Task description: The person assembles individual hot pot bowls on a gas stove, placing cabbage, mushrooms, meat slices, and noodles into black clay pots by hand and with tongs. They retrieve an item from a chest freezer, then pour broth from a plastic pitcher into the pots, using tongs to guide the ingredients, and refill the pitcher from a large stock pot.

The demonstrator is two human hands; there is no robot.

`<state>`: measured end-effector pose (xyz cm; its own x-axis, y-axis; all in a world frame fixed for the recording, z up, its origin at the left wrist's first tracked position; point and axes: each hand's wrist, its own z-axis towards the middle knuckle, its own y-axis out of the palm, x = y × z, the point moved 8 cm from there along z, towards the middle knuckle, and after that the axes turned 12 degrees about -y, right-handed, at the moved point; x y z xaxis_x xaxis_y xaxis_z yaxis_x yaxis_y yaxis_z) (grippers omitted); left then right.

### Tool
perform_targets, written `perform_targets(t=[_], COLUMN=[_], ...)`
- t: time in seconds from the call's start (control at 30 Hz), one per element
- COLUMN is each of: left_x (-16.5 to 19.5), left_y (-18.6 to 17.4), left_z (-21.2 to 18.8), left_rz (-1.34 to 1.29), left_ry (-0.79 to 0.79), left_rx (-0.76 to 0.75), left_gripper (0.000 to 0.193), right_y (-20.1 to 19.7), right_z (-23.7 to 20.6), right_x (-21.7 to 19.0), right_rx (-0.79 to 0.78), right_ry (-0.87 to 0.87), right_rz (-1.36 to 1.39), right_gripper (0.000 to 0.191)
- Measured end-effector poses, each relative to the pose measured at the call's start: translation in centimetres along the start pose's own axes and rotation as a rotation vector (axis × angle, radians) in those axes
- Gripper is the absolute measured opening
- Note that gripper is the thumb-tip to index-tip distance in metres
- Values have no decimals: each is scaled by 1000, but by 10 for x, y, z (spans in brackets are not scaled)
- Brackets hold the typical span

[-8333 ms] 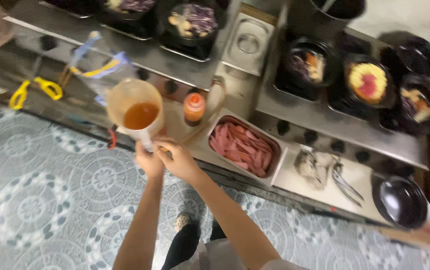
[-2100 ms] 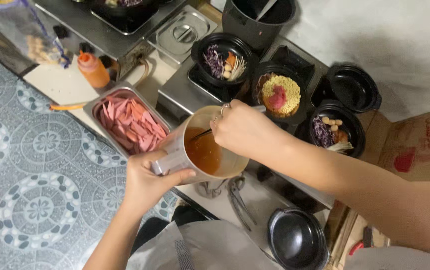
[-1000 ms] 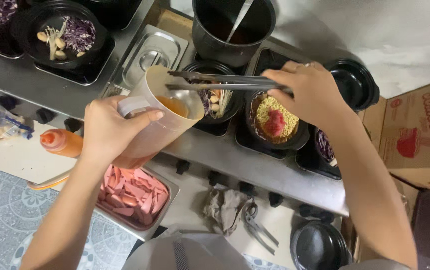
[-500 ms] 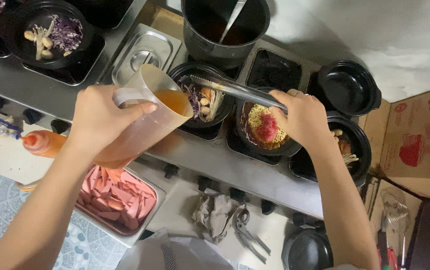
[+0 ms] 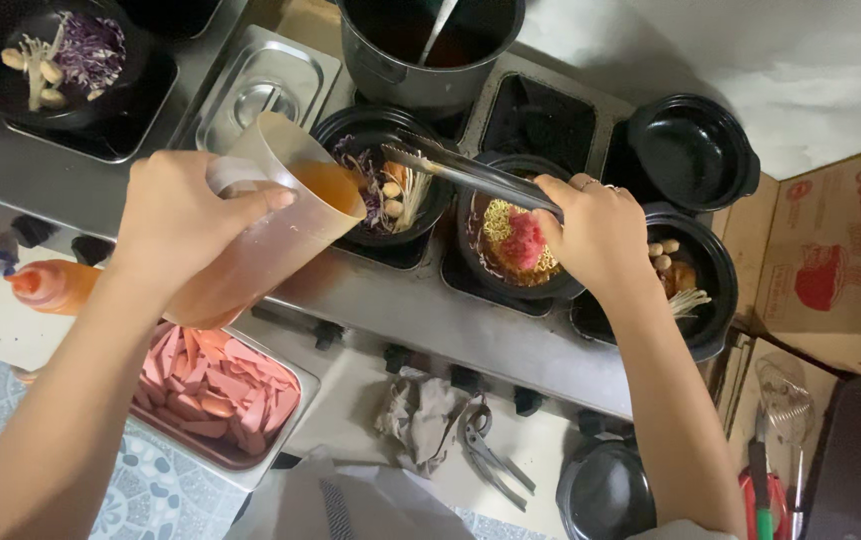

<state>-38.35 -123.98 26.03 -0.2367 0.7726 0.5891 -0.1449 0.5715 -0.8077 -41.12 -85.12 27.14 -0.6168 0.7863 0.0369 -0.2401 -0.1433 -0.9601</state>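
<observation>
My left hand (image 5: 185, 215) grips the handle of a translucent plastic jug (image 5: 275, 215) with orange liquid, tilted so its spout hangs over a black bowl (image 5: 380, 180) of purple cabbage, mushrooms and round balls. My right hand (image 5: 595, 230) holds metal tongs (image 5: 465, 170) whose tips reach into that same bowl. Just below the tongs sits a second black bowl (image 5: 510, 240) with yellow noodles and pink meat.
A dark pot with a ladle (image 5: 430, 40) stands behind the bowls. Further black bowls (image 5: 690, 150) lie to the right, another (image 5: 60, 60) at far left. A tray of pink sausage slices (image 5: 215, 385), an orange squeeze bottle (image 5: 50, 285), a rag and scissors (image 5: 485, 450) lie on the near counter. A cardboard box (image 5: 840, 250) is at right.
The jug was carried from the near counter up over the stove and has tilted further toward the vegetable bowl. The tongs' tips dropped into that bowl.
</observation>
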Motion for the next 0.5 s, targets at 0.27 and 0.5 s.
perform_targets(t=[0.27,0.5], left_x=[5,11], left_y=[6,5], left_z=[1,7], left_rz=[-17,56], left_ry=[-12,-26], left_rx=[-50,-49], left_gripper=[52,56], right_y=[10,13], right_z=[1,1], right_x=[-4,-8], right_rx=[1,-16], right_ry=[-9,26], right_rz=[-99,-141], right_gripper=[38,36])
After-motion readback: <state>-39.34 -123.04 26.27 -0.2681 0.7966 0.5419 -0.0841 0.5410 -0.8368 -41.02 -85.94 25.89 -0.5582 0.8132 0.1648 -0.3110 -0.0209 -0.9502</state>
